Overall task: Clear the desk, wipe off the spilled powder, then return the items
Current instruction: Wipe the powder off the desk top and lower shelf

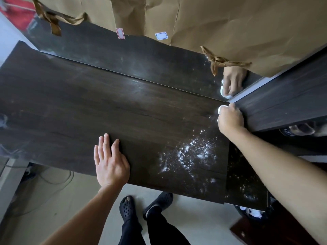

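Observation:
The dark wooden desk (88,106) has no items on it. White spilled powder (194,154) is scattered over its right part, near the front edge. My right hand (230,119) is closed around a white tissue wad (220,109) and presses it on the desk's far right corner, beyond the powder. My left hand (110,161) lies flat on the front edge with fingers spread, left of the powder and holding nothing.
A mirror panel (141,59) stands along the desk's back and reflects my right hand. Brown paper (230,23) hangs above it. A dark cabinet (283,106) adjoins on the right. A lower dark surface (246,183) with powder specks and a bin (251,212) lie at the front right.

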`<control>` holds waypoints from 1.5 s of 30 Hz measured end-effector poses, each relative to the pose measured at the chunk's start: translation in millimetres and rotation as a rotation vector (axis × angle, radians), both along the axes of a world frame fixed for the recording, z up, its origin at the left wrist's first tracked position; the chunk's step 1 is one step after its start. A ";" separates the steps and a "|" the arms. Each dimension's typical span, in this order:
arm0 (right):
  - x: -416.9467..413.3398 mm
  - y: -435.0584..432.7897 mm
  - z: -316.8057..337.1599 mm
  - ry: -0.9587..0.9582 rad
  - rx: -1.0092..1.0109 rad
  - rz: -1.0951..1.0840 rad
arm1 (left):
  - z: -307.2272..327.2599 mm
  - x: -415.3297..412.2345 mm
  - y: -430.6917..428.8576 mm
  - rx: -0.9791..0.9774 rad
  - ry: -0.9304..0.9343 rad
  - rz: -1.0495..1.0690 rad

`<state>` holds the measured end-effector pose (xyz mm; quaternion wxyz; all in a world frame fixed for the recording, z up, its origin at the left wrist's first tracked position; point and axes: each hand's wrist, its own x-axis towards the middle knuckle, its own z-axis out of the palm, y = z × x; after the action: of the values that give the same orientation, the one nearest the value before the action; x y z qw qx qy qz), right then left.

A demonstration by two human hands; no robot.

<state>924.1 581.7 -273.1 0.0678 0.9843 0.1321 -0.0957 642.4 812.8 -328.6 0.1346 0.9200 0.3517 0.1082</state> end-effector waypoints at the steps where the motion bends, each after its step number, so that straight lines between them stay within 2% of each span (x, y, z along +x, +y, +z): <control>1: -3.9 5.3 -5.6 -0.024 0.114 -0.086 | -0.4 -0.2 -0.2 0.004 0.002 -0.002; 3: -29.2 17.1 -13.9 -0.020 0.235 -0.051 | -1.1 -0.6 0.3 0.011 0.003 -0.001; 7: -53.8 12.8 -9.9 0.189 0.359 0.269 | -0.2 -0.5 -0.5 0.013 0.007 0.000; 9: -24.2 -0.7 -10.0 0.082 0.355 0.139 | 0.4 0.0 -0.5 0.019 0.006 0.002; 11: 0.4 -6.3 -12.4 -0.030 0.377 -0.131 | -0.3 0.4 -0.3 0.012 0.017 0.006; 13: -6.3 16.5 -19.3 -0.091 0.372 -0.187 | -0.6 0.4 -0.3 0.013 0.017 0.006; 15: -40.4 52.7 -24.6 -0.059 0.441 -0.028 | -0.5 0.2 -0.4 0.025 0.017 0.003; 17: -88.5 70.6 -23.4 0.040 0.536 0.256 | -0.5 -0.3 -0.6 0.026 0.018 0.003; 20: -149.7 53.6 -15.4 0.280 0.548 0.643 | 0.1 0.2 -1.1 0.019 0.012 0.007; 22: -152.9 41.7 -10.5 0.395 0.513 0.790 | 0.3 0.8 -0.9 0.018 0.004 0.006; 24: -118.4 44.9 -11.0 0.307 0.522 0.741 | -0.2 0.5 -0.3 0.023 0.004 0.004; 26: -64.0 48.6 -13.2 0.097 0.532 0.465 | -1.0 -0.4 0.0 0.031 0.001 0.006; 28: -25.5 50.6 -14.9 -0.001 0.516 0.128 | -1.3 -0.8 -0.7 0.038 -0.005 0.002; 29: -24.3 55.0 -17.1 -0.017 0.493 0.042 | -1.2 -0.6 -0.9 0.038 -0.010 0.002; 30: -36.0 61.6 -19.5 -0.022 0.465 0.052 | -1.4 -0.4 -0.7 0.036 -0.013 0.003; 33: -118.7 75.2 -22.4 0.054 0.528 0.343 | -2.5 -0.5 -0.1 0.035 -0.009 0.006; 36: -200.1 53.6 -10.0 0.250 0.589 0.627 | -4.2 -1.2 1.2 0.036 -0.012 0.001; 39: -221.7 29.7 -2.1 0.394 0.551 0.761 | -4.5 -1.7 1.3 0.035 -0.013 -0.009; 41: -196.9 38.9 -7.3 0.394 0.519 0.714 | -4.1 -1.5 1.4 0.030 -0.011 -0.006; 45: -149.4 78.1 -20.8 0.169 0.506 0.413 | -3.0 -2.2 0.7 0.010 0.002 -0.001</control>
<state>774.7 659.8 -293.8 -0.1717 0.9111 0.3533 -0.1252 640.3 813.5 -331.6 0.1300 0.9210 0.3507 0.1090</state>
